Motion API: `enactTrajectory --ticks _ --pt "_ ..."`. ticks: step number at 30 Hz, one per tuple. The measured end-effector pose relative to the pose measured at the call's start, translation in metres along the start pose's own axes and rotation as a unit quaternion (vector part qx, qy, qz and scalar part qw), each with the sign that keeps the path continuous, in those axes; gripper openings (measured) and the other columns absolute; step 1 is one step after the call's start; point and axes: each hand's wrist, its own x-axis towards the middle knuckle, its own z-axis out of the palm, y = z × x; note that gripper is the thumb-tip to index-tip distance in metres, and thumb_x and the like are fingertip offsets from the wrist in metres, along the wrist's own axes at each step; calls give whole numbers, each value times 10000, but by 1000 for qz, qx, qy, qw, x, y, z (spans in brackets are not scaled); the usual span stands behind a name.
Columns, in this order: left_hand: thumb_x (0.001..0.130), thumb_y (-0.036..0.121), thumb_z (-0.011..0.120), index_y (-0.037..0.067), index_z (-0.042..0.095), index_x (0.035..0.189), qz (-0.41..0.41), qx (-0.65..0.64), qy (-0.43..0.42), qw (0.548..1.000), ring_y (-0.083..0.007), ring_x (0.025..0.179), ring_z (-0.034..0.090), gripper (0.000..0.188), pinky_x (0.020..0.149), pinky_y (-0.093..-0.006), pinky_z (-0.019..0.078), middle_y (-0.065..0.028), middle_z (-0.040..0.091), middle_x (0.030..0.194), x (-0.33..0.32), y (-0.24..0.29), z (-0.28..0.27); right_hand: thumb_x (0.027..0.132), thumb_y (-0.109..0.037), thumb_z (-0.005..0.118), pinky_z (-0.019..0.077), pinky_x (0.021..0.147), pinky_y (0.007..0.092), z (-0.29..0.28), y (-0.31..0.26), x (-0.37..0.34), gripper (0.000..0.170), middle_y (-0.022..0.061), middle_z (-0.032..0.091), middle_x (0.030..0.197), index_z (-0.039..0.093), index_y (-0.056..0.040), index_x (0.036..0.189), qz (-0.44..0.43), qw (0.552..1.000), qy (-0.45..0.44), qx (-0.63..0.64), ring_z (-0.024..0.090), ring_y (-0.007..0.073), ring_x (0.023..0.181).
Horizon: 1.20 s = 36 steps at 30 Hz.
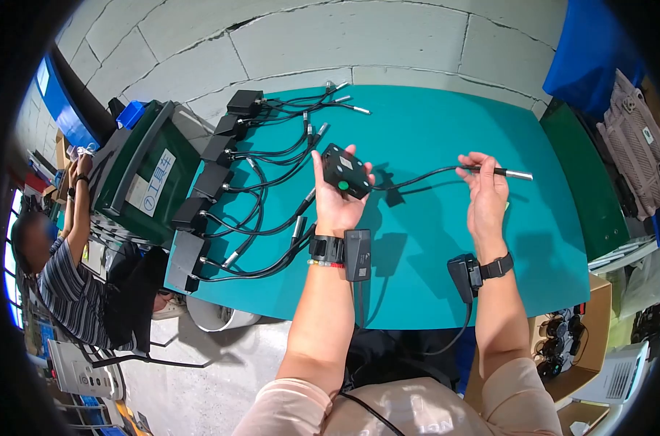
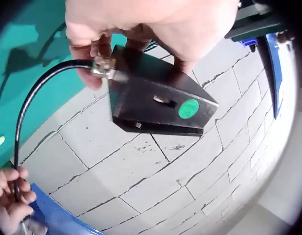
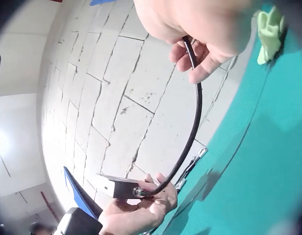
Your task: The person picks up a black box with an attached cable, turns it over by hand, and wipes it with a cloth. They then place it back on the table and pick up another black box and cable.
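Note:
My left hand (image 1: 336, 211) grips a small black box (image 1: 353, 168) over the green table, with thumb and fingers at its sides. A round green sticker (image 2: 188, 108) and a small slot show on one face. From a metal connector (image 2: 103, 68) on the box, a black cable (image 1: 423, 176) arcs across to my right hand (image 1: 488, 200). There my thumb and fingers pinch the cable close to its end, and a silver metal tip (image 1: 519, 175) sticks out to the right. Both hands hold the box and cable up, casting shadows on the tabletop.
Several similar black boxes (image 1: 212, 180) with cables line the left edge of the green table (image 1: 446, 116). A green tool cart (image 1: 152, 174) and a seated person (image 1: 75, 283) are at left. A cardboard box (image 1: 595, 320) stands lower right; a light-green scrap (image 3: 269, 34) lies on the table.

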Motion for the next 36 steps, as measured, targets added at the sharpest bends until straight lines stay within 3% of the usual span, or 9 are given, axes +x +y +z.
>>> enactTrajectory --ticks 3,11,16,17,24,25,30,32,36 --pt "842 570 466 26 491 1119 -4 39 -43 998 -293 898 541 612 757 -379 478 -150 544 967 -4 -8 8 962 -271 398 497 783 311 5 -4 -3 333 100 573 953 557 21 980 -34 999 -23 -16 575 174 898" --pt "871 488 467 -7 500 1057 -26 -4 -67 997 -310 914 547 530 761 -388 483 -170 544 981 0 -1 3 958 -252 409 498 823 323 3 -1 -3 317 104 577 969 559 26 968 -50 998 -37 -11 571 174 928" --pt "938 379 344 -1 502 1104 -30 -19 34 999 -360 1046 500 444 911 -471 379 -186 543 1024 -1 -5 2 963 -261 390 493 841 332 3 2 -2 333 111 573 969 552 30 976 -47 998 -30 -14 567 188 947" --pt "951 326 300 17 517 1111 -61 -15 -13 998 -380 1097 468 410 954 -500 325 -192 540 1069 4 -2 -8 966 -262 381 490 853 336 3 2 -2 337 115 572 972 545 31 989 -53 998 -29 -14 566 197 958" --pt "912 414 417 29 543 1083 -157 69 7 985 -398 1054 486 440 948 -527 347 -232 520 1131 2 -16 0 971 -253 358 471 903 363 7 -9 -4 334 142 560 1040 503 32 1067 -64 995 -53 50 556 231 1013" --pt "866 505 464 23 539 1082 -195 63 -59 977 -397 1032 498 534 912 -507 406 -245 519 1127 5 -18 -5 971 -254 357 471 903 366 7 -9 -5 336 147 552 1063 501 32 1072 -61 995 -55 51 552 231 1020" --pt "816 528 516 53 532 1052 -190 97 -48 976 -285 944 557 531 781 -434 496 -114 581 996 0 -30 5 968 -251 366 471 900 367 7 -8 -5 333 147 533 1111 511 29 1075 -68 996 -53 31 531 223 1048" --pt "821 513 517 37 496 1168 -86 205 -92 971 -357 1051 508 589 822 -398 485 -155 529 1159 1 -30 6 957 -243 388 476 873 350 4 -8 -6 318 133 534 1114 532 14 1077 -70 997 -27 -33 516 210 1053" --pt "781 422 623 34 469 1210 -49 259 -151 953 -307 1076 517 599 824 -345 504 -75 509 1215 -7 -24 14 946 -258 401 481 819 329 2 -2 -6 326 123 534 1122 547 -4 1088 -87 989 -12 -119 512 198 1041"
